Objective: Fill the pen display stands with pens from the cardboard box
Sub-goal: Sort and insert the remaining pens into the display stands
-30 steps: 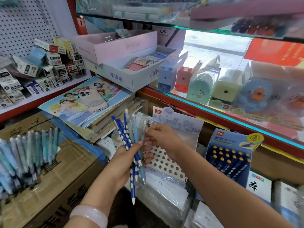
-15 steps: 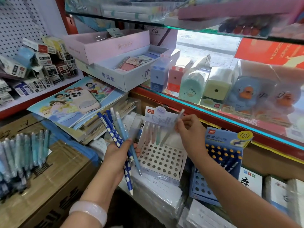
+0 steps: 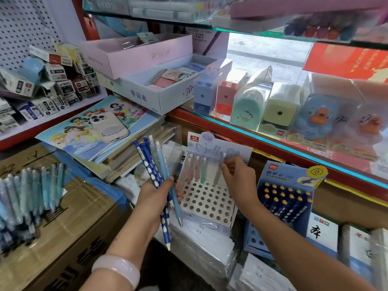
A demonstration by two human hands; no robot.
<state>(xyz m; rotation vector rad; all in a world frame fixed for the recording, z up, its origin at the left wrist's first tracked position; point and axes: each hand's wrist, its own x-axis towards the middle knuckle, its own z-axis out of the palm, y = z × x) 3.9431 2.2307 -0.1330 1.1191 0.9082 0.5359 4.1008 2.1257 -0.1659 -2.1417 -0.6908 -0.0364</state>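
Since before, right hand (image 3: pixel 238 177) lowered pale grey pen (image 3: pixel 220 169) into white perforated cardboard pen stand (image 3: pixel 206 198), still pinching it; left hand (image 3: pixel 156 198) grips blue pen bundle (image 3: pixel 154 164).

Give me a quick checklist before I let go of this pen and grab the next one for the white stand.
1. Right hand pinches grey pen near its top: ok.
2. Pen tip seated in a back-row hole: cannot tell.
3. White stand has free holes in front: ok.
4. Left hand holds a bundle of pens ready: ok.
5. Bundle mixes dotted blue and pastel pens; sorted for this stand: not ok.
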